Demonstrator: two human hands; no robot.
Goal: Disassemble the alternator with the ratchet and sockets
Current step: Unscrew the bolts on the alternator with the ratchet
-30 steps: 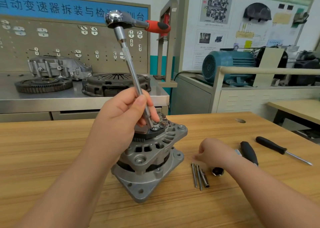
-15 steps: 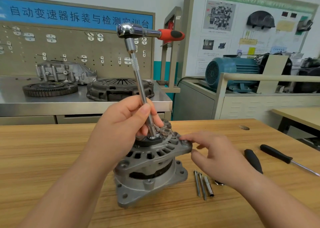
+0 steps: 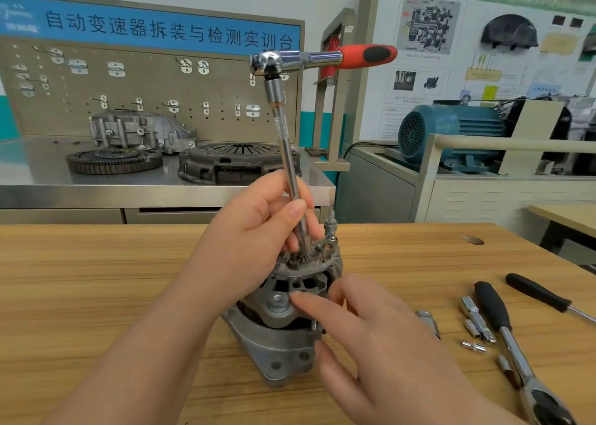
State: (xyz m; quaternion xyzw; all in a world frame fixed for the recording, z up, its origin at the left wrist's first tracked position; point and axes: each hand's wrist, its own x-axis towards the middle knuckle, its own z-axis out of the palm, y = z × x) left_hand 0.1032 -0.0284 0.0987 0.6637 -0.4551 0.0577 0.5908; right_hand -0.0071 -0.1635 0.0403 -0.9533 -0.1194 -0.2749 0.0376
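**Right hand comes back to brace the alternator**

A second ago the right hand (image 3: 364,334) was down among loose parts on the table (image 3: 96,279). Now it rests against the alternator (image 3: 283,315), fingers spread and fairly straight, index tip on a mounting ear. The alternator stands mid-table, turned since then. The left hand (image 3: 251,240) still pinches the extension bar (image 3: 290,166) low down, beneath the ratchet (image 3: 322,58). Its fingers hide the tip, so the socket may or may not be seated. Another fastener looks next.
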